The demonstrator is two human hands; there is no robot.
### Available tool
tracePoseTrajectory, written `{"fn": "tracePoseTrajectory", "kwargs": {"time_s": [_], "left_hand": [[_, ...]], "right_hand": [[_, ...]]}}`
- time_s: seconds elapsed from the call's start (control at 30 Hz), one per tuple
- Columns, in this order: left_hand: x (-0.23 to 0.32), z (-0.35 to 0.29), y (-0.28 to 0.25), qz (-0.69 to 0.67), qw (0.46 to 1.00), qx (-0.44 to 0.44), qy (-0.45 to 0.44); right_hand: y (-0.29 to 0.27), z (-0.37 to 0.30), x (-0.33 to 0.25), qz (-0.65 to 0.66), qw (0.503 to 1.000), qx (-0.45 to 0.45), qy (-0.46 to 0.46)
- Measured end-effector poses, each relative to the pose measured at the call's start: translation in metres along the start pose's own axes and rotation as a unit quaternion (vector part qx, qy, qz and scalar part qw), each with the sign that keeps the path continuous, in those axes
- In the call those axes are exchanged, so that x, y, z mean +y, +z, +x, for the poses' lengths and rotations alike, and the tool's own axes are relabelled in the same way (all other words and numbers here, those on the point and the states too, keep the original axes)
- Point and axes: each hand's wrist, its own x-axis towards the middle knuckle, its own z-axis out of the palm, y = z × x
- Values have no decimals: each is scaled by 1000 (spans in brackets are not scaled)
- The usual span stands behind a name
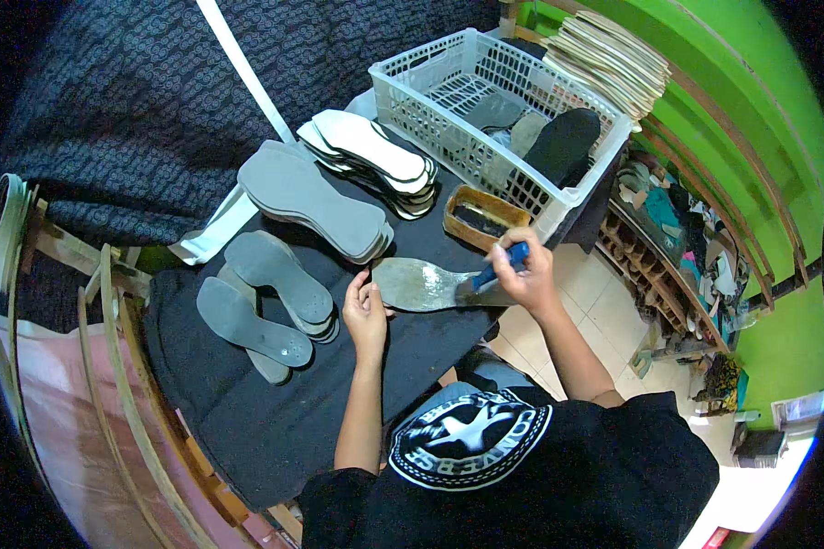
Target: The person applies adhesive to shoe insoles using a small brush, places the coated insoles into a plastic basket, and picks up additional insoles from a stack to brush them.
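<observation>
A grey shoe sole [417, 283] lies flat on the dark cloth, with a wet shine over its surface. My left hand [367, 311] pinches its rounded left end between thumb and fingers. In my right hand [528, 274] is a brush with a blue handle [513, 260], my fingers wrapped round it. Its bristle end rests on the right part of the sole; my hand partly covers that end. Just beyond my right hand stands a yellowish open tub [485, 217] with dark matter inside.
Left of my left hand lie two small piles of grey soles [279, 284]. Behind are a taller grey stack [311, 197] and white-topped insoles [371, 151]. A white plastic crate [490, 128] holds dark pieces; beside it rises a cream stack [609, 59]. Shelves with scraps [668, 247] stand right.
</observation>
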Motion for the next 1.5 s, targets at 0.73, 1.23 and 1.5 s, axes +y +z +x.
{"fn": "tracePoseTrajectory", "kwargs": {"time_s": [0.73, 1.23, 1.5], "left_hand": [[1, -5, 2, 53, 997, -11, 60], [7, -11, 11, 136, 987, -6, 80], [-5, -10, 7, 98, 992, 2, 86]], "right_hand": [[-13, -17, 17, 67, 997, -20, -17], [-25, -32, 28, 104, 992, 70, -27], [-39, -32, 24, 183, 970, 161, 12]]}}
